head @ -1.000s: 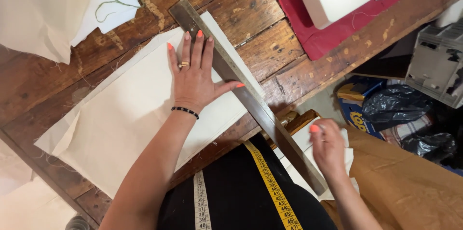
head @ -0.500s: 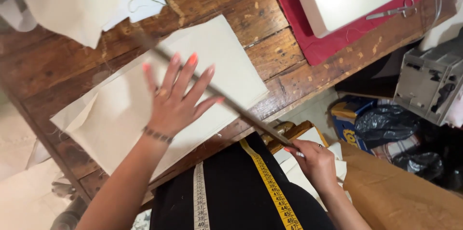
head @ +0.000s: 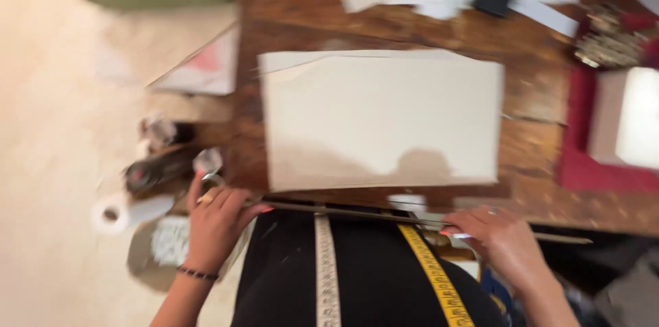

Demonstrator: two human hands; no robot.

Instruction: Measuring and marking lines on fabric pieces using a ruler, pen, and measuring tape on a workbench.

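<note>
1. Nearest the camera, bottom centre: two tape measures, one white (head: pixel 327 265) and one yellow (head: pixel 434 272), hang down the person's dark front.

2. Just above them a long, thin straightedge (head: pixel 357 213) runs level across the lower middle of the frame, along the near edge of the table (head: pixel 535 100). The picture is blurred, so its material is not clear.

3. Left hand (head: pixel 216 224), lower left: fingers curled over the straightedge's left end, closed on it. Right hand (head: pixel 498 238), lower right: fingers bent down over the bar near its right end, which pokes out past the hand. Whether the thumb closes beneath I cannot tell.

4. Handling, as I judge it: stiff and narrow, light for its length, apt to swing or tip if gripped at one end only. One hand towards each end suits it; the flat faces give the surest hold.

5. Farther up, centre: a pale rectangular sheet (head: pixel 381 118) lies flat on the table, apart from the straightedge. It looks thin and limp, easily creased.

6. Right edge: a red mat (head: pixel 583 162). Lower left: a white roll (head: pixel 113 214).
</note>
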